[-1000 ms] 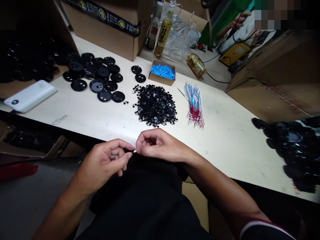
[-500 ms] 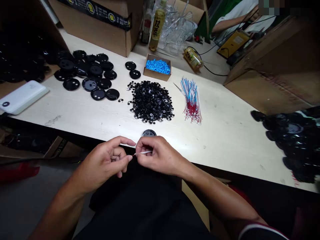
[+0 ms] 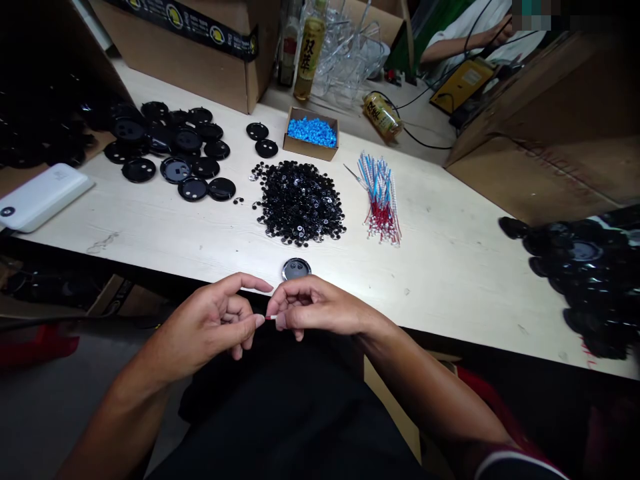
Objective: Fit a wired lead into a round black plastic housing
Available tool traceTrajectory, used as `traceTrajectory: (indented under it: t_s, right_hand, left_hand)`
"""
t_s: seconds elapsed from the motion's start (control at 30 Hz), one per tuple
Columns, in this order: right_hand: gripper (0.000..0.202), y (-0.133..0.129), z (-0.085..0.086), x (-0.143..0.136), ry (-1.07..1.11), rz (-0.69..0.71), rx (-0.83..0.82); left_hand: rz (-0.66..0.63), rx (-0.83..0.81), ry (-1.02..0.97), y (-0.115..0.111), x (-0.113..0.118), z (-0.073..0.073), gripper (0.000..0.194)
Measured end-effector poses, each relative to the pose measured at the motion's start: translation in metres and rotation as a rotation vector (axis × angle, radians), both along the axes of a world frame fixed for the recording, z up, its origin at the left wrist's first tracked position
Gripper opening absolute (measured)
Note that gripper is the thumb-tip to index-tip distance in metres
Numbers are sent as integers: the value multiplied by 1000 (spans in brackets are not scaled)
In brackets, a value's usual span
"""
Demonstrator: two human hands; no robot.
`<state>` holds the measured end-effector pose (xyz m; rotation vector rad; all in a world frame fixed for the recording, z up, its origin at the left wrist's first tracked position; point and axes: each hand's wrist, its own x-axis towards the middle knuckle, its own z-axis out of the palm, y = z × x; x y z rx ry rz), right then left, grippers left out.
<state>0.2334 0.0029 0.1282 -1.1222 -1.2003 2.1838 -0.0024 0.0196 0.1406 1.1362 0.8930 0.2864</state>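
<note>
Between the fingertips of both hands, just off the table's front edge, runs a short thin wire [image 3: 270,318], red at the left and white at the right. My left hand [image 3: 215,323] pinches its red end at the thumb tip, with the index finger stretched out above. My right hand [image 3: 323,308] has thumb and fingers closed on the white part; the rest of the wire is hidden. Right behind my right hand lies a round black cap [image 3: 296,269] with two small holes. Farther back is a heap of small black round pieces [image 3: 303,203].
A bundle of red, blue and white wires [image 3: 380,200] lies right of the heap. Behind it are a small box of blue pieces [image 3: 313,137] and bottles. Black discs [image 3: 187,140] and a white power bank [image 3: 47,193] sit left. A person's arm [image 3: 460,47] shows at the back.
My right hand has turned and shifted slightly down and left along the wire, so less white shows. More of the black cap is visible. My left hand keeps its pinch.
</note>
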Motion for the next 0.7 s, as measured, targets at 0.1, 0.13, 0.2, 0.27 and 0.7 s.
traceTrajectory:
  t_s: [0.1,0.13,0.2,0.27,0.7]
  right_hand:
    - [23,1,-1,3,5,-11,-3]
    - [24,1,-2,4,19,-3,-13]
    - [24,1,-2,6,44,13,-34]
    - [24,0,-2,6,36,-1,-22]
    - [20,-18,-6,3,-71,-46,209]
  left_hand:
    - [-3,8,8,0,-1,0,43]
    - [-4,12,13,0,-1,0,44]
    - [-14,19,20,-1,-1,0,44]
    - [-19,19,20,-2,-1,0,44]
    - [-105,90,140,-10,-10,-26,57]
